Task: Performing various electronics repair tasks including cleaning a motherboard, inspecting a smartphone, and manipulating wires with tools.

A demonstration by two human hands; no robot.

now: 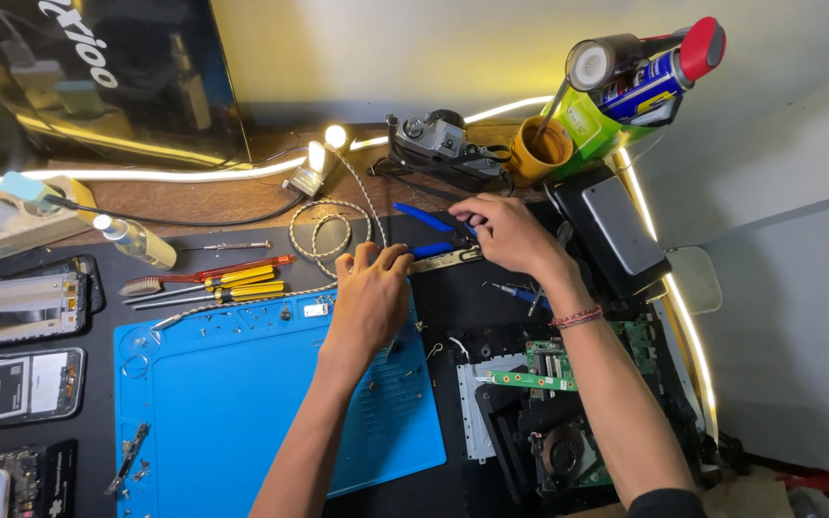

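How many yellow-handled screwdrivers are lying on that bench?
2 yellow-handled screwdrivers, side by side above the blue mat: the upper, the lower. Others may be hidden.

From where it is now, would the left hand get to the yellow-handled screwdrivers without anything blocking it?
Probably yes. The left hand rests at the blue mat's top edge, and the yellow-handled screwdrivers lie just to its left with only small screws and a cable nearby, nothing stacked between.

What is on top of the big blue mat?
On the blue mat lie small screws along its top edge and a dark metal part near its bottom left corner. The left hand and forearm cover the right part, so anything beneath them is hidden.
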